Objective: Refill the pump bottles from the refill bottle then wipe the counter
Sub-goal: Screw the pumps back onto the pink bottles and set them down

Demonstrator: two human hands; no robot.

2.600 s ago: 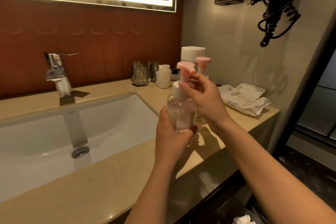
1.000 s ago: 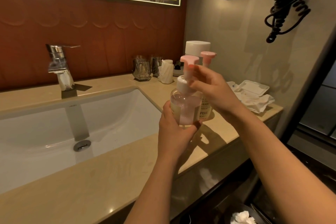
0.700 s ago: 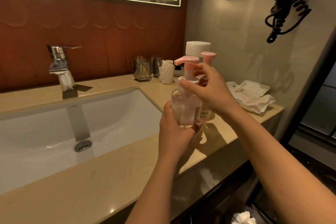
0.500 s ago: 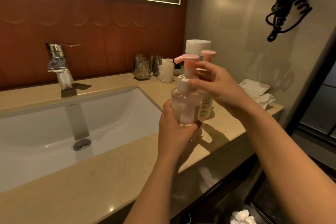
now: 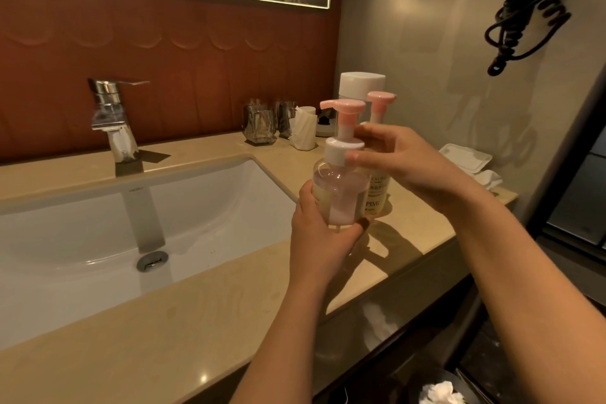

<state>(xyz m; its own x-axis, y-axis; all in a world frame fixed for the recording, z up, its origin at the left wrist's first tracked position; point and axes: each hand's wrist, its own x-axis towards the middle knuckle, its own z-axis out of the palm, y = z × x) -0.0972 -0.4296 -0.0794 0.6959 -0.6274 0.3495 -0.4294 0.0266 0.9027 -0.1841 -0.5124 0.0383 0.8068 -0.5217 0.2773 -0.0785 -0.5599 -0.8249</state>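
Over the worktop (image 5: pixel 164 331), head view, just right of the sink (image 5: pixel 98 229): the left hand (image 5: pixel 323 236) is wrapped round the lower body of a clear pump bottle (image 5: pixel 339 193) with pinkish liquid inside, holding it upright. The bottle's base is buried in the palm, so whether it touches the stone I cannot tell. The right hand (image 5: pixel 403 161) comes in from the side, fingers (image 5: pixel 355 156) pinching the white collar under the pink pump head.

Right behind stands a second pump bottle (image 5: pixel 377 197), mostly covered. Only its pink head and a strip of label ending "PING" show. Behind that, the refill bottle (image 5: pixel 362 84) shows nothing but a wide white cap.

A pack of wipes (image 5: pixel 465 157) sits near the wall, half hidden by the right wrist. Glass tumblers (image 5: pixel 260 125) stand at the back and the faucet (image 5: pixel 113 121) to the left. A coiled black cord (image 5: pixel 524 10) hangs on the wall, cut off by the top edge. Something white and crumpled (image 5: pixel 441 393) sits at the bottom edge, too dim to name.
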